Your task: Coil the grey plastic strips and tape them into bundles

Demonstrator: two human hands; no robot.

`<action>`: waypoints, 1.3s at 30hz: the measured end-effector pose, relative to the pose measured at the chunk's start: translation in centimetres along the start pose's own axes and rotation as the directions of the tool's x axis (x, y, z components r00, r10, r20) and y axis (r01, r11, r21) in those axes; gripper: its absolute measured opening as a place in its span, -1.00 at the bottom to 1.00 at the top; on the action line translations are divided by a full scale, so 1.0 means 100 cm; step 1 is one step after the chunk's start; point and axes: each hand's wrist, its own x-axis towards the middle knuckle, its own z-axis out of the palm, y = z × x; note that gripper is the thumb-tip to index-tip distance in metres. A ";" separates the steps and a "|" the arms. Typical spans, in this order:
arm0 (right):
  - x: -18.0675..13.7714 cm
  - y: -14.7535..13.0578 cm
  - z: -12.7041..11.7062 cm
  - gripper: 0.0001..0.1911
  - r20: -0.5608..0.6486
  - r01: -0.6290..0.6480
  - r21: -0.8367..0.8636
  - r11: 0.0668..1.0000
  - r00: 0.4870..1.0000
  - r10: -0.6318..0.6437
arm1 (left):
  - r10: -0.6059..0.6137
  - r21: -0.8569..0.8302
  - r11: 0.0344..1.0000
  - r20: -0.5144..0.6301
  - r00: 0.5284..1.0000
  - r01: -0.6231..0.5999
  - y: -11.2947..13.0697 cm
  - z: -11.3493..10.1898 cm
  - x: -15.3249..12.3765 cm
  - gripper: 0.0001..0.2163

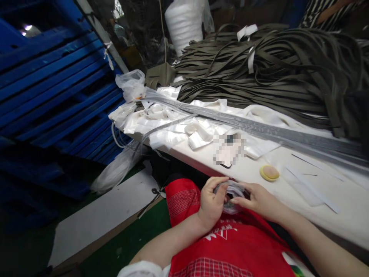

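Observation:
Both of my hands hold a coiled roll of greyish, see-through plastic strip over my lap, just off the table's front edge. My left hand is wrapped round the roll's left side, thumb across its top. From the right, my right hand grips it, thumb pointing into the middle of the coil. Beneath lies a red apron. On the table near my hands are a blurred-out phone-like object and a small yellow round item with a pale pink centre.
Long grey strips run across the white table over crumpled white pieces. Dark olive straps are heaped behind. Blue pallets stack at left. A flat white board lies on the green floor. A striped sleeve shows far right.

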 end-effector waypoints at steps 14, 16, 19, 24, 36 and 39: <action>-0.032 0.009 -0.029 -0.67 -0.015 -0.055 -0.125 0.991 0.998 0.054 | -0.026 0.300 0.945 0.462 0.886 -0.128 0.002 0.007 0.001 -0.71; -0.046 0.028 -0.052 -0.71 -0.293 -0.113 -0.184 0.976 0.955 0.055 | -0.074 0.280 0.959 0.399 0.914 -0.044 -0.003 0.007 0.001 -0.71; -0.070 0.072 -0.085 -0.73 -0.650 -0.424 -0.323 0.846 0.749 0.127 | -0.160 0.240 0.967 0.314 0.936 0.085 -0.010 0.006 0.001 -0.70; -0.098 0.133 -0.102 -0.72 -0.717 -0.661 -0.398 0.636 0.657 0.235 | -0.310 0.177 0.946 0.264 0.913 0.270 -0.016 0.013 0.005 -0.65; -0.102 0.135 -0.109 -0.78 -0.713 -0.621 -0.243 0.745 0.635 0.297 | -0.371 0.161 0.927 0.259 0.892 0.339 -0.017 0.015 0.010 -0.59; -0.107 0.135 -0.115 -0.75 -0.812 -0.615 -0.180 0.768 0.534 0.237 | -0.376 0.151 0.926 0.264 0.888 0.347 -0.018 0.014 0.010 -0.59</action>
